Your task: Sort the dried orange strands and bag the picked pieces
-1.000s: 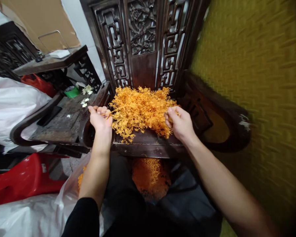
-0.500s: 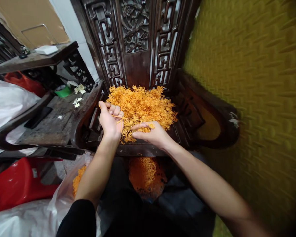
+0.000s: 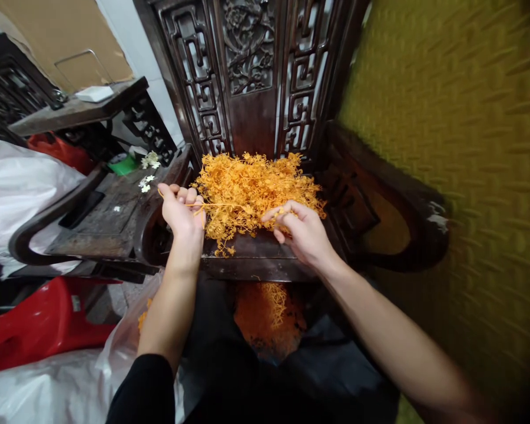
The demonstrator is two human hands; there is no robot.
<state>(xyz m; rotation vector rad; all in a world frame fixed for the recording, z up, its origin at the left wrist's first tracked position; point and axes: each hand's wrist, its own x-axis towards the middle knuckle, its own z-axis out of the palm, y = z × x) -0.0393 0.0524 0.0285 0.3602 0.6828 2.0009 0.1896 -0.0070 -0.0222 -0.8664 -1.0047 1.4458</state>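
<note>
A heap of tangled orange plastic-looking sprigs (image 3: 256,182) with small flower-like tips covers the seat of a dark carved wooden chair (image 3: 251,123). At its left edge, my left hand (image 3: 181,209) is palm up with fingers curled round a thin orange stem (image 3: 218,205) that stretches right across the front of the heap. Over the heap's front right, my right hand (image 3: 302,229) is closed in a pinch. A bit of orange shows at its fingertips, but its exact shape is hidden.
Left of the chair is a dark wooden seat (image 3: 92,235) with green tape (image 3: 122,164) and pale flower-like pieces (image 3: 146,182) on it. A red plastic stool (image 3: 48,324) and plastic bags stand lower left. Below hangs or stands a reddish container (image 3: 265,330) holding thin orange stems.
My hands have moved apart, the right one going right and its fingers bending into a pinch. The orange stem from my left hand now stretches farther right. The view has shifted slightly.
</note>
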